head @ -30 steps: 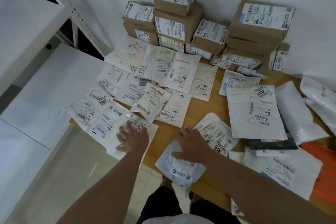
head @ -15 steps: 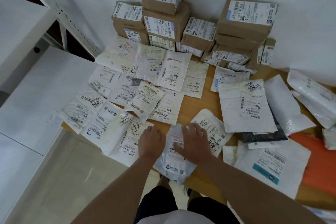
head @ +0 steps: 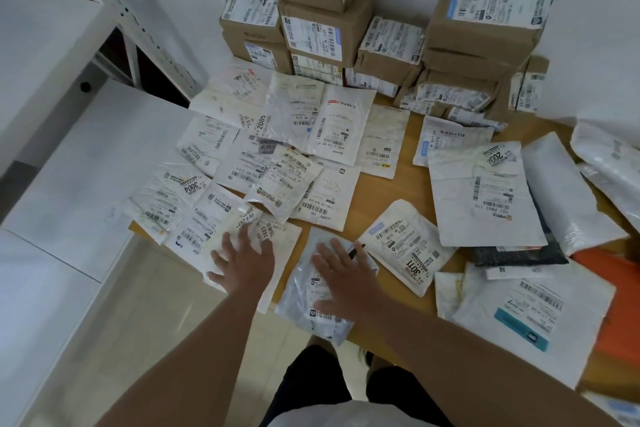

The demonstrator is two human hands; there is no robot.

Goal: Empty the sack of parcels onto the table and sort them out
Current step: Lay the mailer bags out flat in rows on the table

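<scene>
The emptying looks done and the sorting is in hand: flat mailers lie spread label-up across the wooden surface [head: 394,191], and the cardboard boxes [head: 322,28] are stacked against the wall, at the far side of the spread. Taking the grey-white mailer [head: 311,295] at the near edge as the landmark, the right hand [head: 341,279] lies flat on top of it, fingers straight and slightly spread, pressing rather than pinching. The left hand [head: 244,258] rests just left of that mailer on a white parcel [head: 249,253] marked 1603, fingers splayed, nothing gripped. Just right of the grey-white mailer sits a small mailer marked 3011 [head: 405,246], and beyond that, farther right, a large white mailer [head: 485,194]; an orange bag [head: 623,291] shows at the far right edge, possibly the sack, though I cannot tell. The grey-white mailer overhangs the near edge, so the next move probably calls for sliding it inward into line with its neighbours, label readable, without disturbing the overlapped rows to its left.
</scene>
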